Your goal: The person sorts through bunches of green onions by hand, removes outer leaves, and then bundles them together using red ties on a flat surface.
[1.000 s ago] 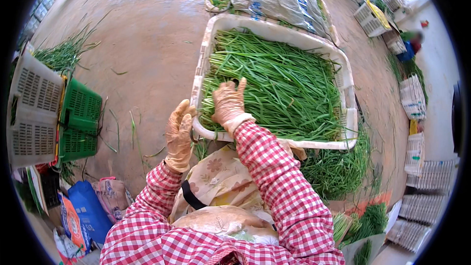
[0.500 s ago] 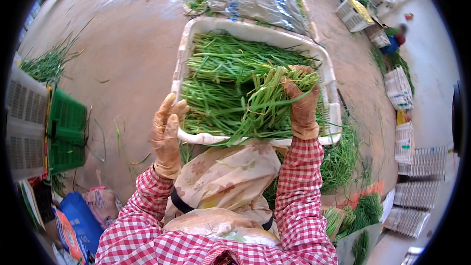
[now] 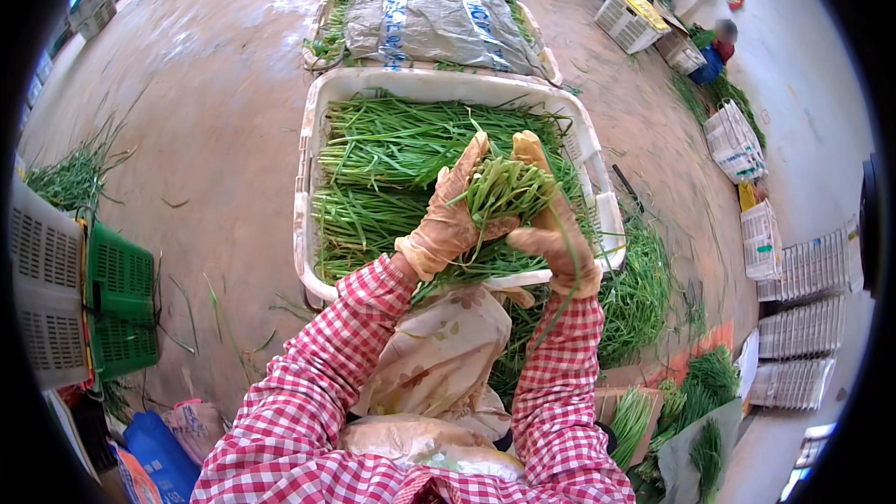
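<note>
Your left hand (image 3: 446,224) and right hand (image 3: 560,233) cup a bundle (image 3: 509,189) of green stalks between them, over the near right part of the white crate (image 3: 301,224). Your grip is partly curled on both sides, with the bundle caught between the palms and each thumb low, near its underside. How firmly the right fingers close behind the bundle is hard to tell from here.

The main risk is stalks slipping out. If your palms part before the fingers wrap round, the lower ones could drop through the gap by your thumbs. Squeeze too hard and you may bruise or snap the thin stalks; press one side more than the other and their ends could slide out of line.

Watch the loose greens (image 3: 373,215) lying in the crate below: trailing leaves could tangle with them and drag others along. Anything spilled over the near rim could land on your apron (image 3: 429,345) or among the greens piled on the floor (image 3: 639,299).
</note>
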A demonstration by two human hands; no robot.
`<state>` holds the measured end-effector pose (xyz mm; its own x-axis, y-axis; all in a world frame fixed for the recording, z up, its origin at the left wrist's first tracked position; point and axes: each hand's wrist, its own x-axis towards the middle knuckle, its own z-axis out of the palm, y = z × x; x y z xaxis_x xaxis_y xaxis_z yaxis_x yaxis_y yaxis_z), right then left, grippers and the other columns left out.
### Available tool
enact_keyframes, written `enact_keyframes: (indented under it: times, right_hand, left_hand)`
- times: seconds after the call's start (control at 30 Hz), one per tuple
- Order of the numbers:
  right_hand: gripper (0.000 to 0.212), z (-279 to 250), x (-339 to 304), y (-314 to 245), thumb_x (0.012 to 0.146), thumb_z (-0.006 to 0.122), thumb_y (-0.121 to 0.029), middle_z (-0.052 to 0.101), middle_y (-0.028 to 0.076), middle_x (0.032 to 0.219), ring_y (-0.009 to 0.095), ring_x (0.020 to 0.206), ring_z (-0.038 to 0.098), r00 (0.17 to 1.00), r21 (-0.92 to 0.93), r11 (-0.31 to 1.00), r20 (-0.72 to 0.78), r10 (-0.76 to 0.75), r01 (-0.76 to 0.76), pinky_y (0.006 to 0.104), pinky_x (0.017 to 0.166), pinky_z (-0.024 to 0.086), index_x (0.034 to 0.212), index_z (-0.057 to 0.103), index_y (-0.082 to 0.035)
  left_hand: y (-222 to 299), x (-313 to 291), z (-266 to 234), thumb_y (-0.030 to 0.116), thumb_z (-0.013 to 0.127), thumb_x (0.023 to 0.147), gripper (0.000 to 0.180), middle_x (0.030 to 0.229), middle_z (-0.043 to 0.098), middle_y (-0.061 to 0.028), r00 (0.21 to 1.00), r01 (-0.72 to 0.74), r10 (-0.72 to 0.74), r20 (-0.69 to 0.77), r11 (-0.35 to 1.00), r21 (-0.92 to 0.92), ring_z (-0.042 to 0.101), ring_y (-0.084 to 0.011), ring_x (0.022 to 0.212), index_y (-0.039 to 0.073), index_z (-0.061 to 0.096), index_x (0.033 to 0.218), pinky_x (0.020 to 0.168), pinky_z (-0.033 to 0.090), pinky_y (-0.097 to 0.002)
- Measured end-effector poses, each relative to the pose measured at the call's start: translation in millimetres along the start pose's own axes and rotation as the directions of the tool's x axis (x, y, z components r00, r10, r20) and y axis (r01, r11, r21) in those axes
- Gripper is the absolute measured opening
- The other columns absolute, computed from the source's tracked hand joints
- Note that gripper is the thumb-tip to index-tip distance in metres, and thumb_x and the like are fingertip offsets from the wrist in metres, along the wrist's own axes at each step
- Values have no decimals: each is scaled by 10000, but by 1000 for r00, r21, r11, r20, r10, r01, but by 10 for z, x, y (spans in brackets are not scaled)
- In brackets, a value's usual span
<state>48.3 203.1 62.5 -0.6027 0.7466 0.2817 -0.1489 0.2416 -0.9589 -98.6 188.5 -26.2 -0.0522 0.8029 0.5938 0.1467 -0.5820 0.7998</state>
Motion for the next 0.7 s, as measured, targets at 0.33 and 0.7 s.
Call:
enact_keyframes:
  times: [0.33,0.7]
  right_hand:
    - [465,-49,-172,607,778,717,-2,599,62,1144,132,981,586,786,24,977,-599,-154,210,265,880,489,1201,525,-32]
    - [482,434,-1013,-809,797,630,-23,595,137,1103,186,995,596,904,400,847,-383,-192,350,311,871,527,1247,460,10]
  left_hand:
    - [417,-42,35,131,686,807,873,1518,221,-139,884,103,-32,466,987,-128,191,-243,1406,99,148,1494,1149,135,-335]
    - [1312,395,-1119,415,467,951,561,1254,563,-156,978,206,-163,126,791,-576,577,-259,1112,-12,454,1314,983,446,-344]
